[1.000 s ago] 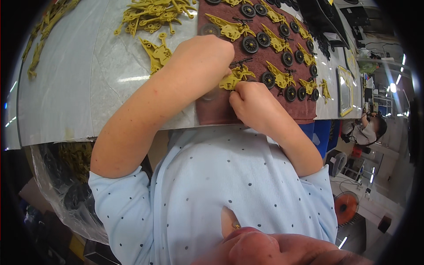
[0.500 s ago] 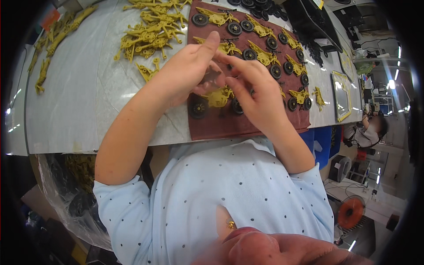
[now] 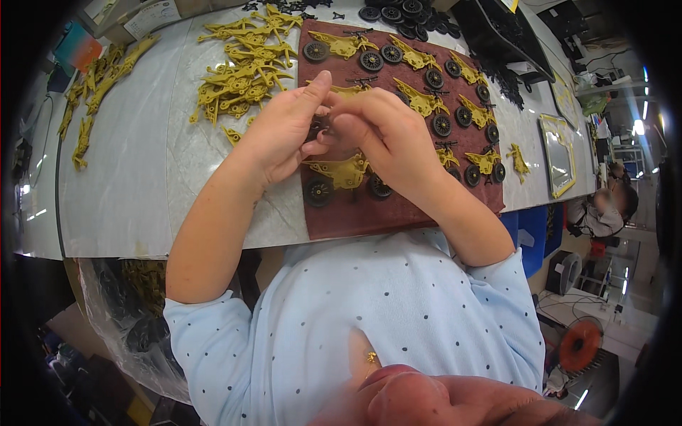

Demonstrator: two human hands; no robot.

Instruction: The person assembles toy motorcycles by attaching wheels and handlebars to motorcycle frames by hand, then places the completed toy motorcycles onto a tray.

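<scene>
My left hand point(image 3: 284, 131) is raised over the left edge of a reddish-brown cloth point(image 3: 341, 221), its thumb up and fingers curled round something small and dark that I cannot make out. Close against it, my right hand point(image 3: 391, 135) has its fingers bent into the left palm; what its fingertips pinch, if anything, is hidden. Below the hands lies a toy motorbike with a yellow body point(image 3: 344, 172) and a black spoked wheel point(image 3: 319, 191). More such motorbikes lie in rows on the cloth, some partly covered by my hands.
A heap of yellow body parts point(image 3: 245, 74) lies left of the cloth, with more yellow pieces point(image 3: 117, 71) farther left. Black wheels point(image 3: 401, 14) are piled behind it. At the right are a black tray point(image 3: 497, 39), a single yellow piece point(image 3: 518, 162) and a yellow-edged frame point(image 3: 559, 156).
The view has shifted, so the table sits slightly lower in the picture. My right hand has come closer to my left, its fingers now bent more into the left palm.
</scene>
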